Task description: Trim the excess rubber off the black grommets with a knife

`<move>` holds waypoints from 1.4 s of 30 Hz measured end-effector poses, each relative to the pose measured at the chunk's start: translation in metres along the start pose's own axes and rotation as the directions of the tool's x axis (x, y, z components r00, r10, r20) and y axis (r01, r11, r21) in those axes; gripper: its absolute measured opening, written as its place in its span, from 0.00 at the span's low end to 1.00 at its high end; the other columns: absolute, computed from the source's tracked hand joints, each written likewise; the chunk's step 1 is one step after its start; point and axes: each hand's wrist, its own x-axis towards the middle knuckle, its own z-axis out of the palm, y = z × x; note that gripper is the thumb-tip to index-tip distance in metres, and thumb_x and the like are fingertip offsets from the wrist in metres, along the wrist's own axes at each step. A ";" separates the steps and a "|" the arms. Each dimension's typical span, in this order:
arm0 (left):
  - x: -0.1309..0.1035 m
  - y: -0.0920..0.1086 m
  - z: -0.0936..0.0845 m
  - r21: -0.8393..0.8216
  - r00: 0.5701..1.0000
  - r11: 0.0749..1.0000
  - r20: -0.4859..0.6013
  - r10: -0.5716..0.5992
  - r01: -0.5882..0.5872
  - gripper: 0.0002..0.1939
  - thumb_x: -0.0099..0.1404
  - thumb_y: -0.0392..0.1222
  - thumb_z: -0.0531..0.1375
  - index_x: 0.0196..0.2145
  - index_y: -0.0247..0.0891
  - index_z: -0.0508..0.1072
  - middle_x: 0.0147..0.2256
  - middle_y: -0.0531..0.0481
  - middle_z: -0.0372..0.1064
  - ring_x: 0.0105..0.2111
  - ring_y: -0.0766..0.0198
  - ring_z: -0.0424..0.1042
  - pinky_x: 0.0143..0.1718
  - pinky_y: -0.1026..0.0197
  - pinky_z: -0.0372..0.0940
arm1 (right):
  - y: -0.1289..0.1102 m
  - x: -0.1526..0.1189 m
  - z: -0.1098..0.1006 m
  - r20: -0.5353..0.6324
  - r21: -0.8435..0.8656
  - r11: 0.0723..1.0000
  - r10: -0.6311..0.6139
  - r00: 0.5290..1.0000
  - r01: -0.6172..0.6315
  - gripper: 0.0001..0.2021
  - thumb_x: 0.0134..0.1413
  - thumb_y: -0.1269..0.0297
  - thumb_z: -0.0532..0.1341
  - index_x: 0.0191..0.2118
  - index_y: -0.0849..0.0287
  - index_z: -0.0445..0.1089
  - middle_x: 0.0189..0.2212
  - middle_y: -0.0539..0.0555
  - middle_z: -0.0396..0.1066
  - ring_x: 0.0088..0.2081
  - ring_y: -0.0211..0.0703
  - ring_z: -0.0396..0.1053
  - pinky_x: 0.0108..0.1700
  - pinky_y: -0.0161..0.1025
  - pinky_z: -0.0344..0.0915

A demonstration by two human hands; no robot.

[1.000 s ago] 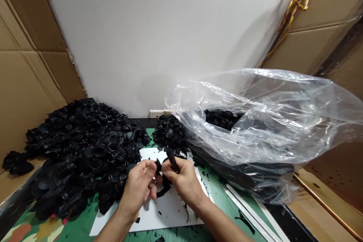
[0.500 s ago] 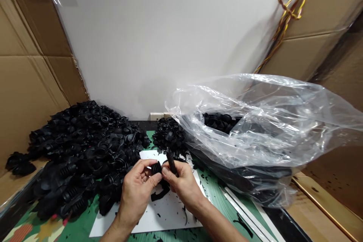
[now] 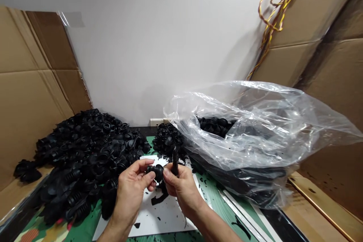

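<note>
Above a white board [image 3: 161,221], my left hand [image 3: 132,181] pinches a small black rubber boot [image 3: 157,172] between thumb and fingers. My right hand [image 3: 181,186] is closed around a dark, stick-like tool handle [image 3: 175,160] that points up; its working end is hidden. The right thumb and fingertips come right up to the boot's right side. Beneath the hands, a curved black rubber strip [image 3: 159,198] lies on the board among small black scraps.
A large heap of black ribbed rubber boots [image 3: 93,147] covers the left side. Black trimmings [image 3: 167,138] are piled at the back. A clear plastic bag [image 3: 255,140] with black parts stands right. Cardboard walls [image 3: 28,83] flank both sides; pale strips [image 3: 241,211] lie right.
The boot has been turned in my left fingers, so its rounded end now faces my right hand. The tool handle stands more upright. The camera view has tilted up a little.
</note>
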 end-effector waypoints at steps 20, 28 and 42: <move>0.008 -0.017 -0.014 0.000 0.995 0.999 0.088 0.050 -0.050 0.11 0.41 0.42 0.69 0.25 0.34 0.77 0.16 0.54 0.69 0.16 0.69 0.64 0.19 0.66 0.60 | 0.006 0.004 0.003 0.034 0.005 1.000 0.018 0.999 -0.018 0.24 0.33 0.48 0.71 0.18 0.60 0.58 0.10 0.39 0.49 0.13 0.25 0.41 0.17 0.30 0.37; 0.011 -0.027 -0.022 0.193 0.997 0.978 0.029 0.072 -0.076 0.11 0.43 0.41 0.67 0.27 0.35 0.78 0.13 0.56 0.64 0.15 0.69 0.60 0.17 0.67 0.56 | -0.004 0.005 -0.004 -0.095 -0.318 0.923 -0.256 0.962 0.215 0.18 0.43 0.49 0.66 0.25 0.62 0.70 0.17 0.45 0.58 0.21 0.33 0.53 0.23 0.33 0.50; 0.002 -0.029 -0.017 0.191 0.979 0.961 0.079 0.189 -0.201 0.05 0.44 0.36 0.65 0.24 0.38 0.78 0.23 0.53 0.69 0.19 0.69 0.64 0.21 0.66 0.62 | 0.002 0.003 -0.006 -0.023 -0.070 0.950 -0.307 0.952 0.305 0.17 0.41 0.50 0.69 0.31 0.58 0.76 0.24 0.51 0.72 0.26 0.39 0.68 0.31 0.36 0.64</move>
